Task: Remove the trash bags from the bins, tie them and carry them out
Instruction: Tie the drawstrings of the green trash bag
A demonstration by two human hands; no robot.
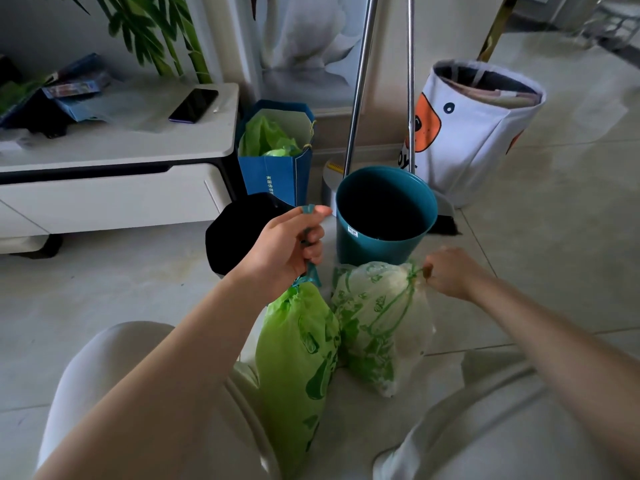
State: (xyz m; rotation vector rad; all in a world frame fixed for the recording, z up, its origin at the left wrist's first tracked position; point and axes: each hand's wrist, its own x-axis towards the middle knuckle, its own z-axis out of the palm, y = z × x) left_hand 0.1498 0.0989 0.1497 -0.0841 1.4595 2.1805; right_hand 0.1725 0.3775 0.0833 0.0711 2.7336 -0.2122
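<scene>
Head view: left hand [291, 244] grips the green trash bag's [298, 355] teal drawstring [310, 271]; right hand [450, 271] pinches the white bag's [377, 320] tie — its fingertips hidden.

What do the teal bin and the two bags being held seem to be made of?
Teal bin: probably smooth moulded plastic, with a faint sheen.
Green bag: thin plastic film, crinkled, with a teal drawstring.
Pale bag: thinner translucent printed film; its contents show through faintly.
</scene>
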